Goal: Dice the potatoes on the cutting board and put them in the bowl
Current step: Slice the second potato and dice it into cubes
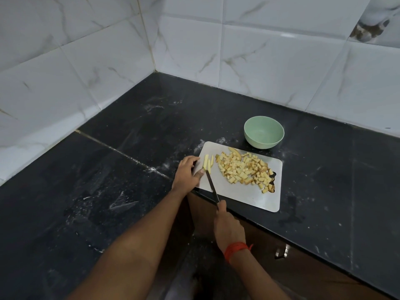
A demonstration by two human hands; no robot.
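A pale grey cutting board [244, 192] lies on the black counter at its front edge. A heap of diced potato [242, 167] covers the board's middle and right. A few long potato strips [208, 161] lie side by side at the board's left end. My left hand [187, 174] rests on the board's left edge, its fingertips touching the near ends of the strips. My right hand [227, 226] grips the handle of a knife [212, 187], whose blade points at the strips. A mint-green bowl [263, 132] stands just behind the board; it looks empty.
The black stone counter [129, 161] runs into a corner of white marble-look wall tiles [259, 61]. Brown cabinet fronts with a metal handle [281, 253] sit below the counter's edge. A red thread band circles my right wrist.
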